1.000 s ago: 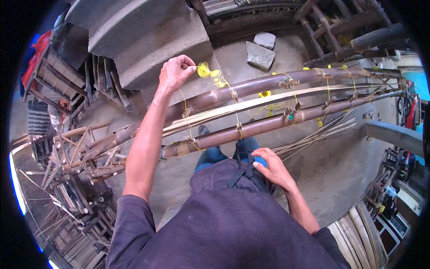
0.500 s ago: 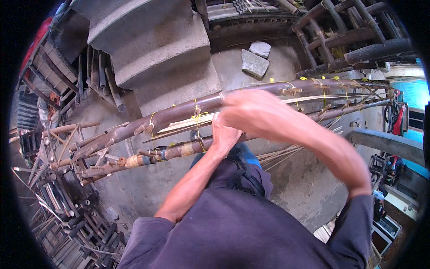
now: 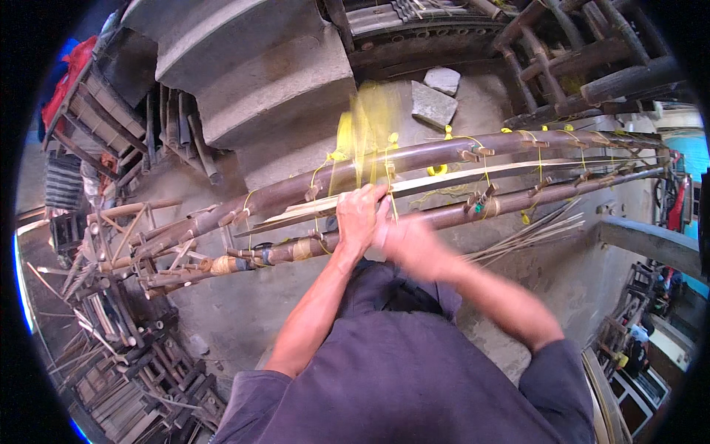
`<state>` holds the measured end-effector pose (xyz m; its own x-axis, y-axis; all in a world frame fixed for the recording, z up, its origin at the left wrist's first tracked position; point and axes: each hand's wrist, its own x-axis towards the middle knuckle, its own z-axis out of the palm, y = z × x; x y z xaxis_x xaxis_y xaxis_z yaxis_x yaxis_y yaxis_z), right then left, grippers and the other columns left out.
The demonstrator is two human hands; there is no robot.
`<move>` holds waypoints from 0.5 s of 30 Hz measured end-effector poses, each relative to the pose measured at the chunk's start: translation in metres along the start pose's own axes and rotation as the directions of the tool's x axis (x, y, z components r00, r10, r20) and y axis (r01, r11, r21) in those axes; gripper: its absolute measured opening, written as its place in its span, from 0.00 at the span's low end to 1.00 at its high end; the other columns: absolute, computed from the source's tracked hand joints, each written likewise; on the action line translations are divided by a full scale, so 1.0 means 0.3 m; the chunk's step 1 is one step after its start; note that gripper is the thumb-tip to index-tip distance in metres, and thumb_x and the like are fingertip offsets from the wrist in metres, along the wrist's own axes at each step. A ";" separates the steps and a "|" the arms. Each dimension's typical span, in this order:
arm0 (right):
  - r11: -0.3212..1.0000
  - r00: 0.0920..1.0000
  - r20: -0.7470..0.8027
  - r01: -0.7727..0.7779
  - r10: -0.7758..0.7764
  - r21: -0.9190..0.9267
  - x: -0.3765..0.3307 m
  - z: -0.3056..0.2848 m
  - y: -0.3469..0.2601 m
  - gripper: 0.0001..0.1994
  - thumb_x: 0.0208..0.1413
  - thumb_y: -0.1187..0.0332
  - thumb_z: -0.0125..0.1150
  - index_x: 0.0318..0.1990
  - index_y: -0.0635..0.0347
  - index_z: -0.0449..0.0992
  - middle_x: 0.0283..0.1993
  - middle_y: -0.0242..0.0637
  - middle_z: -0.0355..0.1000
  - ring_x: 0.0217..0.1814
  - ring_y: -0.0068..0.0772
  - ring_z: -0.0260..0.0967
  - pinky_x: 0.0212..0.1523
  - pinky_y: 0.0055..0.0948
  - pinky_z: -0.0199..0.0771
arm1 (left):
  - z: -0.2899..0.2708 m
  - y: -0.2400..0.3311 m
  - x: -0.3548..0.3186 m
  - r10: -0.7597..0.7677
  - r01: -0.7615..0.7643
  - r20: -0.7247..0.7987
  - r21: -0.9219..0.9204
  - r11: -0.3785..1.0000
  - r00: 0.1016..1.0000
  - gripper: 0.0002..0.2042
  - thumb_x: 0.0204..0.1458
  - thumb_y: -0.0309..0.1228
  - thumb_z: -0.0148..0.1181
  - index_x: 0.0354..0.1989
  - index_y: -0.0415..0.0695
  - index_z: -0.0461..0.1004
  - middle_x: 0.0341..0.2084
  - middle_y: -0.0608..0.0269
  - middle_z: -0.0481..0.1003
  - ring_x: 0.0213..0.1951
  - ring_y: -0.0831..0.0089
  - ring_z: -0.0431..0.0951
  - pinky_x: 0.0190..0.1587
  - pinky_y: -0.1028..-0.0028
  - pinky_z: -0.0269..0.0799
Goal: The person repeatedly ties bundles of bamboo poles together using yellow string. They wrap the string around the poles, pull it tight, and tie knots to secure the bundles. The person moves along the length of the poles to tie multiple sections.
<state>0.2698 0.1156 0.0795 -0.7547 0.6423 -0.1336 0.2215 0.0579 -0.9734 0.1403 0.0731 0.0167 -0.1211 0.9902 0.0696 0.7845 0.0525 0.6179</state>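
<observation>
Long brown bamboo poles (image 3: 444,155) lie in a bundle across the middle, pale split strips (image 3: 473,177) between them, bound at intervals with yellow cord (image 3: 362,126), blurred above the hands. Left hand (image 3: 359,214) curls shut on a strip. Right hand (image 3: 410,244) is blurred; grip cannot be told. Concrete floor (image 3: 244,303) below, concrete steps (image 3: 259,74) behind, stacked bamboo frames (image 3: 111,244) at left.

Light: even, soft daylight on the concrete floor (image 3: 296,311), brightest at the right rim.
Shadows: faint, diffuse.
Blur: right hand (image 3: 414,248) and yellow string (image 3: 366,122) smeared by motion; left hand (image 3: 359,214) fairly sharp.
Distortion: bamboo poles (image 3: 444,155) bow toward the rim; black vignette fills the corners.
Fringing: blue at the left edge.
</observation>
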 end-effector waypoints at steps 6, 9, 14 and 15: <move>0.896 0.944 0.322 0.201 -0.069 -0.395 -0.121 0.264 0.297 0.13 0.54 0.62 0.49 0.26 0.62 0.74 0.30 0.48 0.75 0.35 0.51 0.74 0.36 0.46 0.73 | -0.101 0.113 0.144 -0.042 0.195 0.235 -0.680 0.707 0.971 0.11 0.56 0.36 0.51 0.32 0.43 0.76 0.25 0.55 0.74 0.29 0.72 0.73 0.36 0.68 0.66; 0.863 0.918 0.388 0.134 0.077 -0.488 -0.196 0.177 0.245 0.12 0.49 0.62 0.53 0.22 0.60 0.75 0.30 0.48 0.75 0.37 0.44 0.76 0.35 0.42 0.74 | -0.135 0.189 0.435 -0.158 0.227 0.285 -0.231 0.946 0.946 0.17 0.57 0.40 0.49 0.28 0.36 0.73 0.21 0.51 0.73 0.23 0.71 0.67 0.31 0.67 0.66; 0.794 0.938 0.331 0.278 -0.104 -0.540 -0.186 0.140 0.267 0.15 0.42 0.68 0.59 0.40 0.62 0.73 0.43 0.45 0.70 0.51 0.45 0.67 0.49 0.39 0.70 | 0.146 -0.162 0.560 -0.312 0.378 0.309 -0.181 0.908 0.898 0.19 0.55 0.44 0.49 0.33 0.39 0.77 0.28 0.48 0.77 0.33 0.63 0.79 0.41 0.64 0.72; 0.816 0.966 0.215 0.241 -0.147 -0.525 -0.238 0.139 0.205 0.23 0.42 0.68 0.60 0.50 0.62 0.71 0.52 0.47 0.67 0.58 0.47 0.63 0.56 0.39 0.67 | 0.111 -0.195 0.563 -0.241 0.331 0.397 -0.177 0.927 0.886 0.19 0.55 0.45 0.49 0.35 0.40 0.77 0.31 0.48 0.78 0.37 0.61 0.79 0.43 0.63 0.72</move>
<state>0.3116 0.0413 0.0214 -0.8940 0.4473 -0.0261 0.3232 0.6034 -0.7290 0.0942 0.2415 -0.0336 -0.0546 0.9158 -0.3979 0.5794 0.3536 0.7343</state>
